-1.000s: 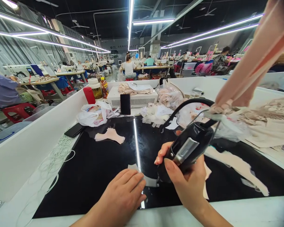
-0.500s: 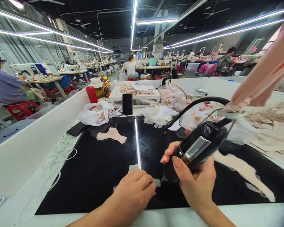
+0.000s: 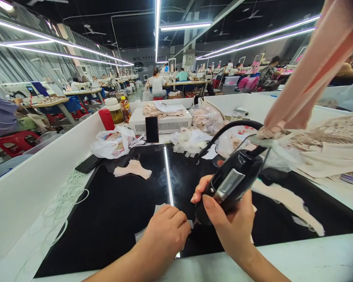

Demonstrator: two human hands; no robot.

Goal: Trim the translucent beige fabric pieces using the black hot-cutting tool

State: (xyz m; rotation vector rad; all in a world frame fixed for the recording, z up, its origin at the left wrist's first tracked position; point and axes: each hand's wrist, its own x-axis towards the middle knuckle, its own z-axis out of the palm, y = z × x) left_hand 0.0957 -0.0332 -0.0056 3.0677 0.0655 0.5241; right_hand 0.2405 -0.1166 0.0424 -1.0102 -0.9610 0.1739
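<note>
My right hand [image 3: 232,223] is wrapped round a black corded hand tool [image 3: 228,184] with a silver lever on its side. The tool's lower end tilts down to the left, and its tip is close to the black work surface. My left hand [image 3: 169,229], fingers curled together, presses a pale translucent sheet piece [image 3: 159,208] onto the black mat [image 3: 106,219]. An edge of the piece shows beside the fingertips, near the tool's tip; most of it is hidden under the hand. A pink fabric strip [image 3: 306,86] is tied round the tool's cord end.
A pale pink fabric piece [image 3: 133,169] lies on the mat's left; a longer one [image 3: 291,199] is at right. Behind stand a phone [image 3: 152,130], a white vented box [image 3: 161,123] and plastic bags [image 3: 113,143]. Pale green cord [image 3: 73,196] lies along the left wall.
The view has shifted slightly to the right, so things sit further left in the picture. Both hands keep nearly the same hold, the tool still by the left fingertips.
</note>
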